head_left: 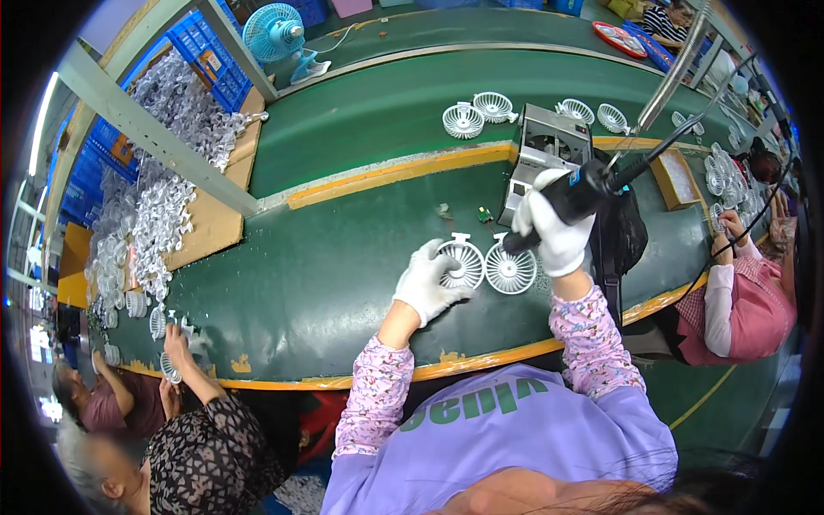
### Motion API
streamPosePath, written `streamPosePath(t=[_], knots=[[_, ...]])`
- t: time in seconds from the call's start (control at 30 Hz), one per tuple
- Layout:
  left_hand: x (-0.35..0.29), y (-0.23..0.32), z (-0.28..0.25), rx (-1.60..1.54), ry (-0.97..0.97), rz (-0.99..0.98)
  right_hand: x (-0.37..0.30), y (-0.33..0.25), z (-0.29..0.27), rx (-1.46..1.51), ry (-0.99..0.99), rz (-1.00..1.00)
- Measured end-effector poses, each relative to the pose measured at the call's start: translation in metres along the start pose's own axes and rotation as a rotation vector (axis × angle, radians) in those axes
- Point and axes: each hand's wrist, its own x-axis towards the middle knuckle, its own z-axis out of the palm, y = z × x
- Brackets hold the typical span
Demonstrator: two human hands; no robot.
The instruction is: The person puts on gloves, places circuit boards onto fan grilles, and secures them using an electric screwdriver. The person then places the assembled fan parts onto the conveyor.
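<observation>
My left hand (pixel 427 283), in a white glove, has its fingers curled round the edge of a white round fan housing (pixel 466 264) with radial ribs lying on the green bench. Touching or almost touching it on the right is a second ribbed fan housing (pixel 511 275). Above that one, my gloved right hand (pixel 560 233) is closed round a black electric screwdriver (pixel 577 194). The tool tilts down to the left, and its dark lower end covers the second housing's upper edge. Whether it touches a screw is hidden. Behind the housings lies a small green circuit board (pixel 486 215).
A metal box device (pixel 554 133) stands behind the right hand, beside a small carton (pixel 676 178). A spring (pixel 678 64) and cable hang overhead. More fan housings (pixel 463 120) sit farther back. White parts (pixel 163 172) heap at left; co-workers sit on both sides.
</observation>
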Motion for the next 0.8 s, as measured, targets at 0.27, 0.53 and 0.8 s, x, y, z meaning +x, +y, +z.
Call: streamPosePath(t=[0.27, 0.53, 0.8], knots=[[0.002, 0.003, 0.000, 0.022, -0.019, 0.084, -0.027, 0.046, 0.009, -0.152, -0.095, 0.087], [0.004, 0.002, 0.000, 0.006, 0.016, 0.136, -0.028, 0.047, 0.019, -0.289, -0.236, 0.069], [0.003, 0.004, 0.004, 0.004, -0.034, 0.050, -0.022, 0.045, 0.014, -0.136, -0.116, 0.157]])
